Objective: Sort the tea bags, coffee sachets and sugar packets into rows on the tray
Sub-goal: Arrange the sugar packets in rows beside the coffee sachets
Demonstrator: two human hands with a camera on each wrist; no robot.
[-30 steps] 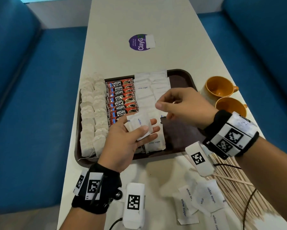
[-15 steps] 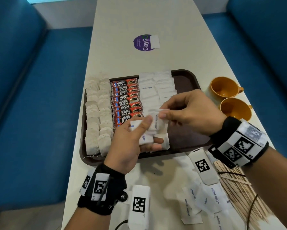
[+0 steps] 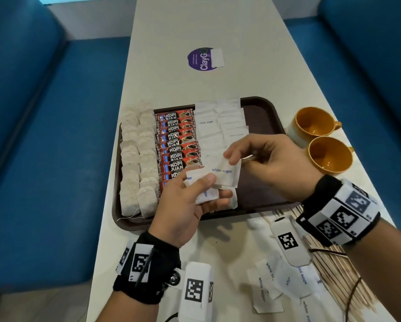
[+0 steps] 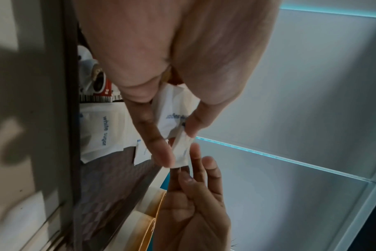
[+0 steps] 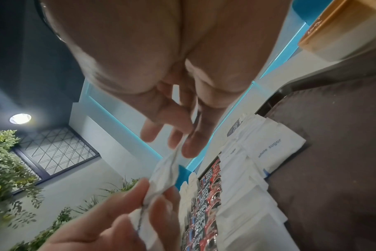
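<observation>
Your left hand (image 3: 185, 203) is gripping a small stack of sugar packets (image 3: 205, 196) over the tray (image 3: 264, 108). Your right hand (image 3: 266, 163) is pinching the top packet (image 3: 225, 173), now pulled further out, long side lying left to right. Only the left wrist view shows your fingertips (image 4: 195, 125) squeezing its edge.

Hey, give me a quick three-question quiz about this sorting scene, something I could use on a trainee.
1. True or false: the right hand is pinching a white sugar packet that the left hand also holds.
2. Which row lies between the tea bags and the sugar packets on the tray?
A. stir sticks
B. coffee sachets
C. cups
3. How many orange cups stand beside the tray?

Key: 1 true; 2 B; 3 two.
</observation>
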